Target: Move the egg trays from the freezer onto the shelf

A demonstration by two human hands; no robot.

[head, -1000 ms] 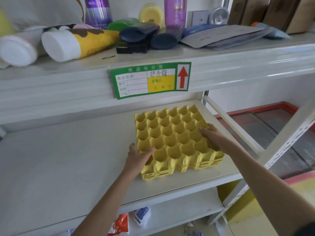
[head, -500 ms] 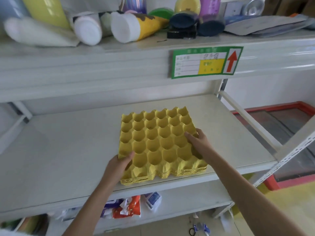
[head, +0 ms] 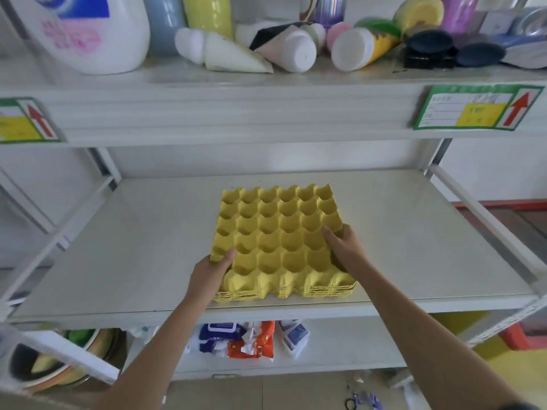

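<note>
A stack of yellow egg trays (head: 278, 232) lies flat on the white middle shelf (head: 124, 250), near its front edge and about mid-width. My left hand (head: 211, 270) grips the stack's near left corner, thumb on top. My right hand (head: 343, 247) holds the right edge, fingers curled over the cups. The freezer shows only as a red-rimmed edge (head: 500, 204) at the far right behind the shelf frame.
The upper shelf (head: 266, 110) carries bottles, tubes (head: 361, 48) and a large white jug (head: 91, 31), with green price labels (head: 476, 108) on its front. The lower shelf holds wipe packets (head: 236, 338) and bowls (head: 44, 362). White diagonal braces (head: 485, 220) flank the middle shelf.
The stack has slid left along the shelf, from its right end to about mid-width. Both hands kept their hold on the tray's near corners; my view turned left with them.
</note>
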